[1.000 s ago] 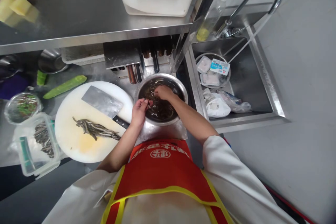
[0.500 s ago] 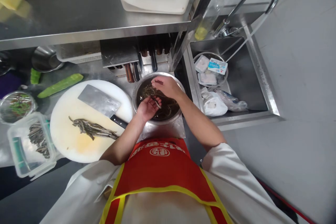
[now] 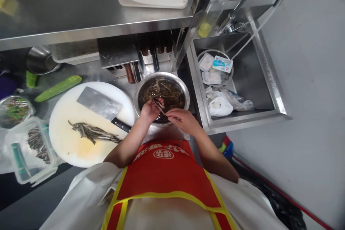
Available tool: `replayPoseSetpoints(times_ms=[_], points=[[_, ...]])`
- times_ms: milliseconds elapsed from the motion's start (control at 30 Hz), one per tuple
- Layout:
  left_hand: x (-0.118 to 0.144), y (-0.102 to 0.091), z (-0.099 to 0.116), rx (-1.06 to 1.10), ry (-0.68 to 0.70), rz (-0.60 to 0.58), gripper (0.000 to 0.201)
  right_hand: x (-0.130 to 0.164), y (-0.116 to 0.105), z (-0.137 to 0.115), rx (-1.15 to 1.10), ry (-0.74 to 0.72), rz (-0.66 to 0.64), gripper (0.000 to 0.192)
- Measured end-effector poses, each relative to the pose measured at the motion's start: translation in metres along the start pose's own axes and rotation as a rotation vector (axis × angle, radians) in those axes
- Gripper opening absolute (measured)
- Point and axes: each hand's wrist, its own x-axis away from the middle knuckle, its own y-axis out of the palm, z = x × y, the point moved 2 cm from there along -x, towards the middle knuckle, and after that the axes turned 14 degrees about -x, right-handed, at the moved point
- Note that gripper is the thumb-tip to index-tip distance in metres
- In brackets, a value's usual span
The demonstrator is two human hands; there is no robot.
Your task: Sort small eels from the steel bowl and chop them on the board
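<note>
a: both hands are working over the steel bowl [image 3: 161,97] at centre frame, and it's sitting full of small dark fish in murky water.

b: the left hand [image 3: 150,110] is curling its fingers round one small fish [image 3: 159,105] at the bowl's near rim, pinching it between thumb and fingertips.

a: and the right hand [image 3: 183,119] is hovering just below the rim, thumb and forefinger nipping together on the fish's other end, or so it's looking; the exact contact is too small to tell.

b: i'd say a firm pinch near the head and a steady pull over the bowl is keeping the mess contained.

a: left of centre, the round white board [image 3: 67,140] is carrying a row of cleaned fish [image 3: 93,133] beside the cleaver [image 3: 101,106].

b: lower left, a clear plastic tub [image 3: 29,151] is holding more.
</note>
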Motion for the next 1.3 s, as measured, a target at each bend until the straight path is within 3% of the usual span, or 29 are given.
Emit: replayPoseSetpoints(times_ms=[233,333,433,633,767,1000,1133,1300], points=[[0.003,0.001,0.001,-0.049,0.039,0.017,0.034,0.014,-0.006,0.005,-0.051,0.035,0.069,0.020],[0.005,0.000,-0.002,-0.069,0.063,-0.005,0.020,0.017,-0.005,0.010,-0.046,0.040,0.054,0.019],[0.010,0.001,-0.004,-0.128,0.185,-0.048,0.002,0.019,-0.003,0.017,-0.016,0.014,0.017,0.020],[0.035,0.004,0.004,-0.207,0.410,-0.133,0.022,0.020,0.003,0.030,0.075,-0.020,-0.036,0.023],[0.046,0.000,0.016,-0.237,0.484,-0.154,0.023,0.016,0.015,0.031,0.094,-0.023,-0.109,0.026],[0.042,-0.019,0.034,-0.267,0.530,-0.109,0.023,0.009,0.026,0.027,0.162,0.086,-0.235,0.028],[0.049,-0.023,0.042,-0.245,0.533,-0.077,0.019,-0.004,0.019,0.026,0.235,0.136,-0.258,0.029],[0.062,-0.026,0.049,-0.224,0.568,-0.054,0.017,-0.048,0.012,0.041,0.408,0.218,-0.237,0.030]])
